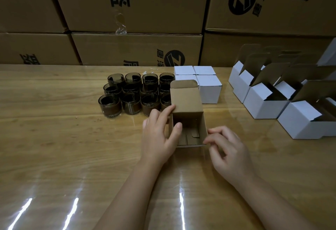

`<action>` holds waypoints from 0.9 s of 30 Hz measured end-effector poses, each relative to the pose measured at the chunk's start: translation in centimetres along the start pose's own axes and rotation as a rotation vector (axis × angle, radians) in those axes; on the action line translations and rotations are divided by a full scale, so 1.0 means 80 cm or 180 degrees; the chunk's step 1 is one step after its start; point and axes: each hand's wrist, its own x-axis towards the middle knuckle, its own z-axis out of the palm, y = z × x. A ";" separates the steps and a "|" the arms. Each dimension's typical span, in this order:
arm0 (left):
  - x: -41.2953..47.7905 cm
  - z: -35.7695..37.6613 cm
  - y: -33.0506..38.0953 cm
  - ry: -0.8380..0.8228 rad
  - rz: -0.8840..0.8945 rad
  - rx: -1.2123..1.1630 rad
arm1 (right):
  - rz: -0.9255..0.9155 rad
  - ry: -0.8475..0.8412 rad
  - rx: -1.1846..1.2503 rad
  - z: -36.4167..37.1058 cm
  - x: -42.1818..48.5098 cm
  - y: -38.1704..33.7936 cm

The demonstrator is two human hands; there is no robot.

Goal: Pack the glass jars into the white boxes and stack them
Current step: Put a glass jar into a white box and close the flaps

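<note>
An open small box (189, 118) with a brown inside stands on the table in front of me, its lid flap upright at the back and nothing inside it. My left hand (160, 137) grips its left wall, thumb over the rim and fingers up by the flap. My right hand (227, 149) touches the box's front right corner with curled fingertips. Several dark glass jars (131, 95) stand in rows to the left behind the box. Several closed white boxes (201, 82) sit in a block just behind it.
Several open white boxes (283, 98) with raised flaps stand in rows at the right. Large brown cartons (136, 20) form a wall along the back of the glossy wooden table (63, 138).
</note>
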 end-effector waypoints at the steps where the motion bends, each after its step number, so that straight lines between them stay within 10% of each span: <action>1: 0.000 0.000 -0.001 0.0063 -0.0006 -0.0073 | -0.0003 -0.0009 -0.0009 0.000 0.000 0.000; 27: 0.005 0.007 -0.008 -0.0343 -0.0253 -0.0549 | -0.0163 -0.0048 0.0280 0.001 -0.001 0.005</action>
